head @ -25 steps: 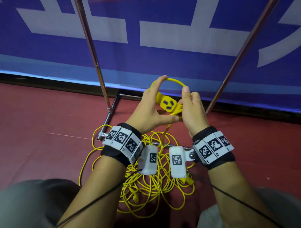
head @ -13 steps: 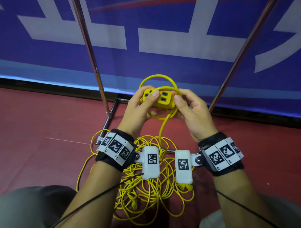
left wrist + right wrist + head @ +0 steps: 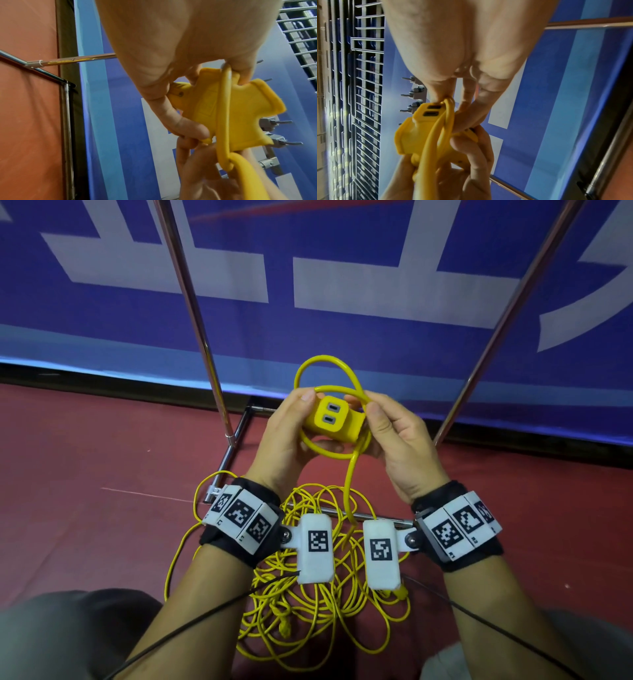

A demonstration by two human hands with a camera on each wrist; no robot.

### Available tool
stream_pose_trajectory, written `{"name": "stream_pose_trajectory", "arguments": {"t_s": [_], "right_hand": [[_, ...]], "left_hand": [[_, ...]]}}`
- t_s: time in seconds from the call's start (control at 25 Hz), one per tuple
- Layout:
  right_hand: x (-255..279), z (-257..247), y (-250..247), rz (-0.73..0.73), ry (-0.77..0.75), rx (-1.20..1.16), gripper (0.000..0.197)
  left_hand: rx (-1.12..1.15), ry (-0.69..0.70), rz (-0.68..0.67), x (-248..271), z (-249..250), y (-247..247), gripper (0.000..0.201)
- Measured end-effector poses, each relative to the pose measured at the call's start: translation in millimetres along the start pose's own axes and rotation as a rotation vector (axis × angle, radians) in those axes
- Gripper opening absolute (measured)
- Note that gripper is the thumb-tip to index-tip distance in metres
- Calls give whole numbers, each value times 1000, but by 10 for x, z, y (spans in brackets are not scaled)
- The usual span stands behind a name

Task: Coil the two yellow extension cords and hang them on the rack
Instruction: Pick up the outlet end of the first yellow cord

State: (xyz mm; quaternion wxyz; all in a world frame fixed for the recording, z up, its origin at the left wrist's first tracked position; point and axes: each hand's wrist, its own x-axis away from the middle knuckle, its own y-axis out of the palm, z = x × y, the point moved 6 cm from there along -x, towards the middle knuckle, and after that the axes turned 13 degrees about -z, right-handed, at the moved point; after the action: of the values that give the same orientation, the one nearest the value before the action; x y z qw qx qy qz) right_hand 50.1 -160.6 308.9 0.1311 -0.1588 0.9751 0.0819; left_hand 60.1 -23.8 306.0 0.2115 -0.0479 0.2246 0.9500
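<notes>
Head view shows both hands, left (image 3: 291, 436) and right (image 3: 397, 440), now gripping the socket block (image 3: 330, 422) with two cord loops (image 3: 325, 371) wound round it, one more than a second ago, while the pile (image 3: 308, 594) lies uncoiled on the floor.

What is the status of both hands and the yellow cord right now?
Left hand grips outlet block. Right hand pinches cord loops against it. Rest of cord tangled on floor, nothing hung.

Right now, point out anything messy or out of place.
The thin yellow cord lies in a tangled heap on the red floor, not coiled. Both hands grip the yellow outlet block, looping its thick cord.
</notes>
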Motion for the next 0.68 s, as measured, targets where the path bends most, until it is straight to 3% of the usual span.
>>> {"name": "stream_pose_trajectory", "arguments": {"t_s": [0.12,0.2,0.28,0.4,0.48,0.56,0.68], "right_hand": [[-8,71,-22,25,19,77,26],[3,49,-40,79,11,188,16],[19,-50,-39,86,-35,415,27],[39,-102,98,-134,-43,648,49],[49,-28,124,-168,20,725,49],[56,30,61,-46,81,592,38],[67,62,-1,86,60,374,31]], "left_hand": [[-24,-65,39,-10,-67,-32,37],[-88,-71,101,5,-55,-31,35],[-192,-37,201,3,-49,-107,39],[-453,53,289,-29,-21,-278,53],[-597,102,331,-18,11,-325,54],[-602,141,288,1,52,-218,39],[-442,104,72,-28,16,9,16]]}}
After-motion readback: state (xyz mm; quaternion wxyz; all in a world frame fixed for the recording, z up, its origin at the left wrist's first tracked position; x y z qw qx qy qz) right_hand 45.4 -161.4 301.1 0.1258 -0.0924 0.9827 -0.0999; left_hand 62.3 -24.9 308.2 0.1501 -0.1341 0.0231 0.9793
